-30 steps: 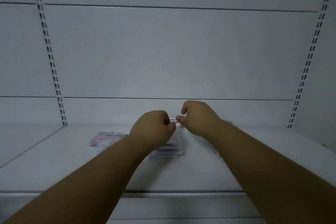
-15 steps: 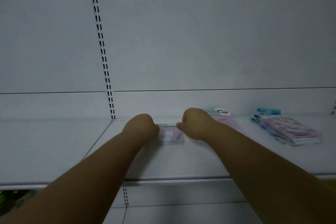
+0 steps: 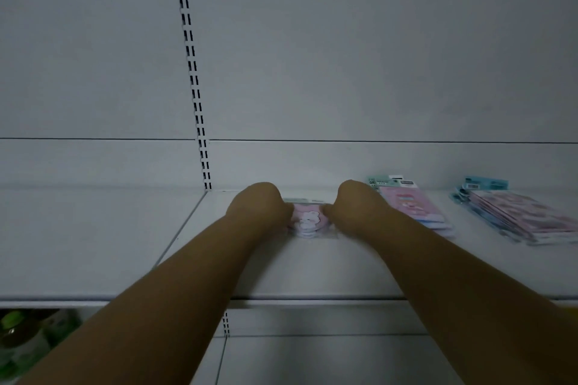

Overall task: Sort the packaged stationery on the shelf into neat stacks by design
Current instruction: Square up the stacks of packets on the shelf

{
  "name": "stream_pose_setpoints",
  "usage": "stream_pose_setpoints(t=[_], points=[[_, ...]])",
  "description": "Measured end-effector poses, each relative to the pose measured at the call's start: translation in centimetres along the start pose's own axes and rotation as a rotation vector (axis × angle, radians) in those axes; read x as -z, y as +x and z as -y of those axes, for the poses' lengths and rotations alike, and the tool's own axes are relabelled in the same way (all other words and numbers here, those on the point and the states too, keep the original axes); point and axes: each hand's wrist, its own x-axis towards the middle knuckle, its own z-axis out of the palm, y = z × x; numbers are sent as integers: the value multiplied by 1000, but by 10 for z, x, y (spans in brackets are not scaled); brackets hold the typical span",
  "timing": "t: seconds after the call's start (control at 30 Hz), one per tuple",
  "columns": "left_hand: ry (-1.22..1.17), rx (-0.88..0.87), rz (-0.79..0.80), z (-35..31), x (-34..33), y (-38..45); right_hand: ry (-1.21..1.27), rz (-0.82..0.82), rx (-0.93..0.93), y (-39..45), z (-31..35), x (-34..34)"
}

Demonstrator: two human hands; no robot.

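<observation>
Both bare arms reach forward over the white metal shelf (image 3: 312,269), hands set on either side of a small pink clear-wrapped stationery pack with a white bunny print (image 3: 308,220). The pack lies flat on the shelf near the back panel, roughly mid-frame. Left hand (image 3: 258,208) is knuckles-up at the pack's left edge, right hand (image 3: 356,206) likewise at its right edge. Both look curled and touch the pack's sides, but the fingers are hidden behind the backs of the hands, so cannot tell if they pinch the pack or just press against it.

Just beside the right wrist sits a stack of pink packaged stationery with mint-green header cards (image 3: 413,206), flat on the shelf. Further right, apart from it, a second stack of pink-patterned packs with blue header cards (image 3: 519,216), fanned slightly and reaching the frame edge.

White slotted upright rail (image 3: 192,72) runs up the white back panel (image 3: 375,56). Lower left below the shelf, blurry green items (image 3: 18,341), too dim to identify
</observation>
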Motion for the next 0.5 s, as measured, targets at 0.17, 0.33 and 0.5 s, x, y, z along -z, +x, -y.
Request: stream_pose_setpoints(t=[0.17,0.33,0.5], points=[[190,-173,93,9,12,-24,-140,70,124,-16,-6,11],[226,-218,52,11,7,-23,-196,84,162,-22,0,10],[175,-281,7,18,4,-27,-259,63,157,-24,-2,4]])
